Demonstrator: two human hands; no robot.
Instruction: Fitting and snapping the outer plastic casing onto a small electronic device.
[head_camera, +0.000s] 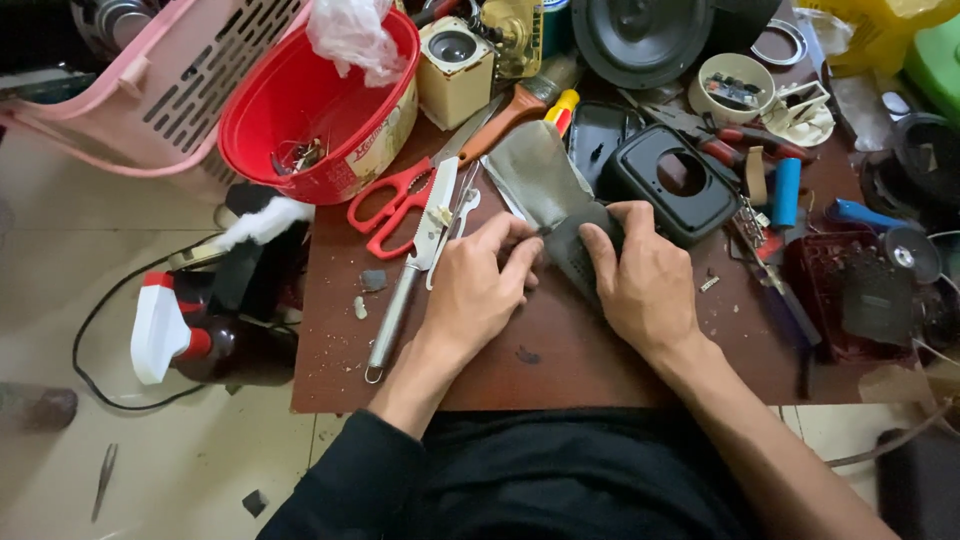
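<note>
Both hands meet mid-surface (560, 370): the left hand (478, 290) pinches closed on a thin tool tip, the right hand (640, 285) presses a grey fabric-like sheet (545, 185) flat. Behind, a red bowl (300, 110) holds small metal bits and a plastic bag (352, 35); a white cup (735, 88) holds small parts.

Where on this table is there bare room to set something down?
Bare table lies along the near edge, below the left hand and right hand. The far edge behind the red scissors and the right side are crowded.
</note>
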